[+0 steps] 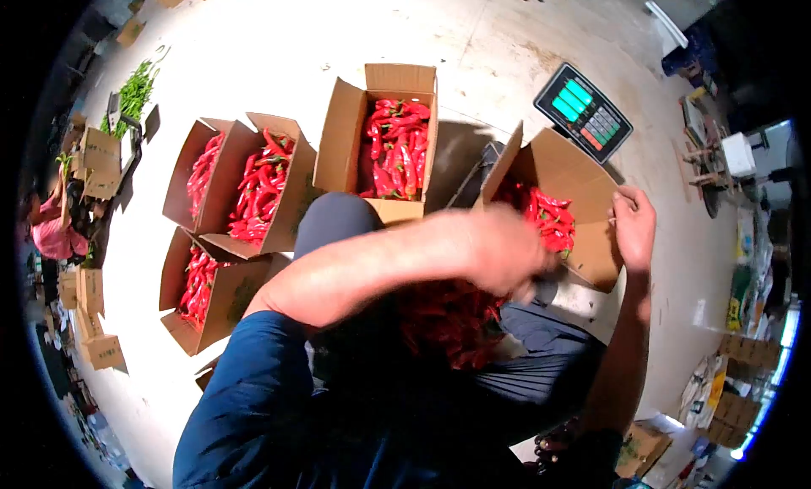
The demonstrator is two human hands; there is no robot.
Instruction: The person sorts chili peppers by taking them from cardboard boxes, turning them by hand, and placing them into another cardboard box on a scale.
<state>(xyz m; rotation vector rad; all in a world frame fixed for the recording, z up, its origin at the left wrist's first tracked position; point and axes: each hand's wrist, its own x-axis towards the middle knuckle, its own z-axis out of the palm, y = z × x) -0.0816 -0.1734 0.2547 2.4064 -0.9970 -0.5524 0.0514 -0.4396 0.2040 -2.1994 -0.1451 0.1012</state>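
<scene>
My left hand (515, 252) reaches across my lap to the front of an open cardboard box (574, 164) at the right. Motion smears its fingers, so I cannot make out what they hold. Red chili peppers (553, 219) partly fill that box. At the box's right edge is my right hand (634, 223), its fingers curled closed against the cardboard rim. A pile of red chili peppers (448, 320) lies in shadow between my legs, below my left forearm.
A digital scale display (583, 109) with lit numbers stands behind the box. Ahead is another box of peppers (342, 143); several more (287, 193) stand at the left. Green peppers (135, 92) lie on the floor farther left, near a person in pink (55, 236).
</scene>
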